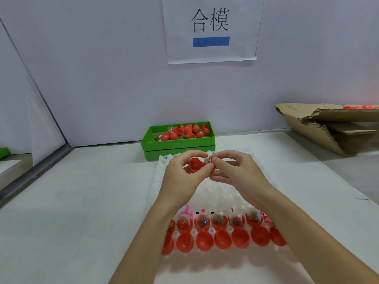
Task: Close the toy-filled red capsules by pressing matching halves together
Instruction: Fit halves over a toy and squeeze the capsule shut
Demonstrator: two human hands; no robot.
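Note:
Both hands are raised above the white moulded tray (162, 181). My left hand (182, 177) grips an empty red capsule half (194, 163), its hollow facing me. My right hand (235, 173) pinches the other red half (209, 163), which holds a small clear bag of toys. The two halves touch edge to edge between my fingertips. Lower in the tray stands a row of toy-filled red halves (217, 221), and in front of it a row of empty red halves (222, 239).
A green bin (178, 143) with several red capsules and loose toys stands behind the tray, by the wall. A torn cardboard box (328, 128) holding red capsules lies at the right. A paper sign (211, 27) hangs on the wall.

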